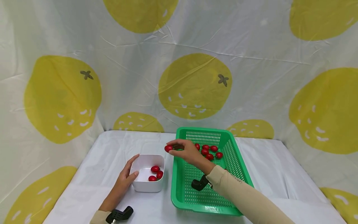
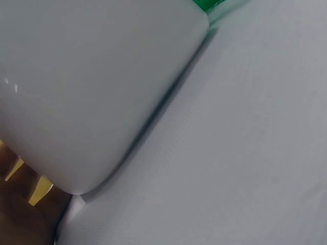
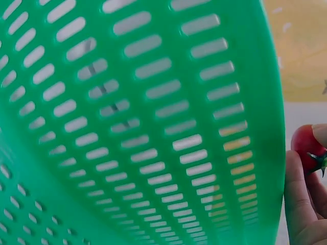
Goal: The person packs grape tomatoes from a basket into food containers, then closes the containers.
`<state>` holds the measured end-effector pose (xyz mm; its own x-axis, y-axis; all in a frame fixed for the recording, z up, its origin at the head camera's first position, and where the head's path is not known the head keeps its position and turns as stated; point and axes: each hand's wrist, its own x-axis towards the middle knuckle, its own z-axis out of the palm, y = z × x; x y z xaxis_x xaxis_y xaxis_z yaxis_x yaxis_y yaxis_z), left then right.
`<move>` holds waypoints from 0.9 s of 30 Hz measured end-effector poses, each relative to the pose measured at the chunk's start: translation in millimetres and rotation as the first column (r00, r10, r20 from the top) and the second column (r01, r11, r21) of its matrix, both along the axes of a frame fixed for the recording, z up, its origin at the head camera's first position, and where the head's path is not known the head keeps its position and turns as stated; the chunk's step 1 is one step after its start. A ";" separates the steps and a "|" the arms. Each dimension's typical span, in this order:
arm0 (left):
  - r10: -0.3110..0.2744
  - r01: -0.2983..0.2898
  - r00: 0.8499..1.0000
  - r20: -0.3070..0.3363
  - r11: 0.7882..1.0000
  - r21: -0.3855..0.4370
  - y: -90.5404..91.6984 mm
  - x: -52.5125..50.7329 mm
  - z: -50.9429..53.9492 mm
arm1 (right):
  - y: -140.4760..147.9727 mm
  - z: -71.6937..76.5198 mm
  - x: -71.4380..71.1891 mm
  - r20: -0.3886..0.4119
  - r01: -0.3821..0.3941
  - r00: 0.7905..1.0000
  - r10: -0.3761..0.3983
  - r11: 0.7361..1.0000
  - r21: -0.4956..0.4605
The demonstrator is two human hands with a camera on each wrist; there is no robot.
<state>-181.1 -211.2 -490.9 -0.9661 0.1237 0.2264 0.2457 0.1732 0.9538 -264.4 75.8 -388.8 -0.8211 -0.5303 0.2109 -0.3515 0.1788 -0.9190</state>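
A white square bowl [image 1: 147,186] holds several red cherry tomatoes [image 1: 155,169]. My left hand [image 1: 125,177] grips its left side, thumb on the near rim; in the left wrist view the bowl [image 2: 97,87] hides most of that hand [image 2: 25,209]. Between thumb and fingers, my right hand [image 1: 187,151] pinches one red tomato [image 1: 168,148] above the gap between the bowl and the green basket. The right wrist view shows this tomato [image 3: 305,145], its green stem visible, in the right hand [image 3: 306,194] beside the basket wall [image 3: 168,122].
The green slotted basket [image 1: 174,186] stands right of the bowl, with several more tomatoes [image 1: 213,148] toward its far end. My right forearm crosses over the basket. White cloth [image 1: 268,168] covers the table, and a lemon-print curtain [image 1: 134,77] hangs behind and at the sides.
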 end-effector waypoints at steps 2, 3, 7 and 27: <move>-0.002 0.002 1.000 -0.007 1.000 0.002 0.0 -0.4 -0.2 | -4.8 -0.3 2.1 0.013 -0.011 1.000 0.011 1.000 -0.007; -0.004 0.004 1.000 -0.012 1.000 0.005 0.0 -0.7 -0.3 | -7.3 -0.5 3.0 0.016 -0.016 1.000 0.016 1.000 -0.007; -0.001 0.001 1.000 -0.022 1.000 0.008 0.2 -0.9 -0.8 | -16.4 -0.1 6.2 0.037 -0.042 0.998 0.043 0.999 -0.010; -0.014 0.014 1.000 0.002 1.000 0.002 0.1 0.3 1.4 | -54.3 0.2 17.2 0.010 -0.072 0.997 0.072 0.995 0.067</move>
<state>-180.8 -211.1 -489.5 -0.9649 0.1362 0.2243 0.2456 0.1675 0.9548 -247.3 21.5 -388.6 -0.7817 -0.6011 0.1663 -0.3587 0.2151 -0.9083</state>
